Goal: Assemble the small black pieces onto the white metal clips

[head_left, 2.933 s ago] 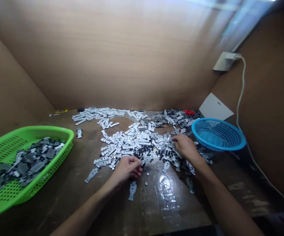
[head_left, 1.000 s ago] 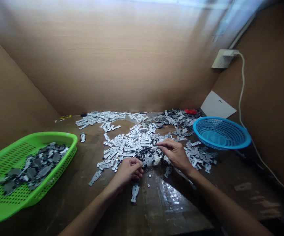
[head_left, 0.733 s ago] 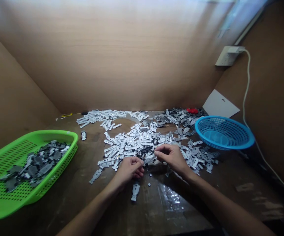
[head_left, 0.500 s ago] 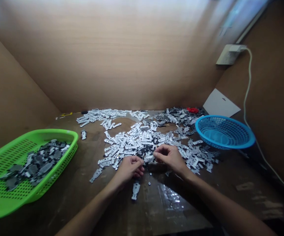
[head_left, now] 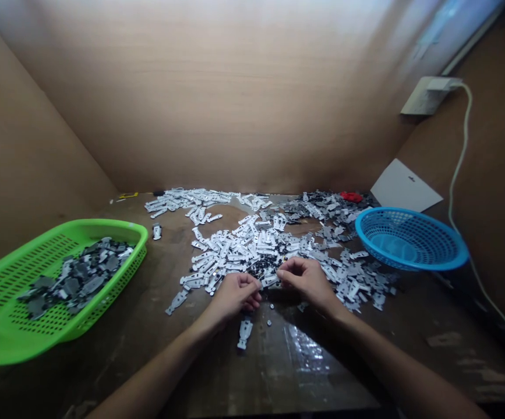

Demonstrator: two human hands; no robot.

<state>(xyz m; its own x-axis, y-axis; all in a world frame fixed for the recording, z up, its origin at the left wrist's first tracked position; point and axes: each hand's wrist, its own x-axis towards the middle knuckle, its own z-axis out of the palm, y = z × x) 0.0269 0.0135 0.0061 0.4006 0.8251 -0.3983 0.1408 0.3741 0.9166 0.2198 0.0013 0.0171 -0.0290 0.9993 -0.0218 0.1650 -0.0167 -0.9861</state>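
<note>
The left hand (head_left: 237, 293) is seen with thumb and forefinger pressed together, by which one end of a small flat light-grey piece with dark ends (head_left: 270, 281) appears to be pinched. The other end is brought up to the fingertips of the right hand (head_left: 308, 279), whose thumb and forefinger are curled toward each other; whether anything is gripped there cannot be told. The lower fingers of both hands are partly hidden, and the forearms are cut off by the bottom edge.

With the clock centred between the hands, a cluster of tiny black parts (head_left: 265, 265) is found at twelve, too small to be told apart. A spread heap of white slotted flat pieces (head_left: 230, 247) is laid at eleven, its near edge covered by the left hand. A dark-grey heap of flat pieces (head_left: 331, 209) is seen at one, with a blurred red object (head_left: 351, 196) behind it. A round blue perforated basket (head_left: 403, 244) is placed between two and three. At nine, a bright-green perforated basket (head_left: 103, 228), cut off by the left edge, is loaded with jumbled grey and black pieces (head_left: 86, 276). A single grey flat piece (head_left: 244, 333) is left at seven, and two tiny pale discs (head_left: 272, 306) at six.
</note>
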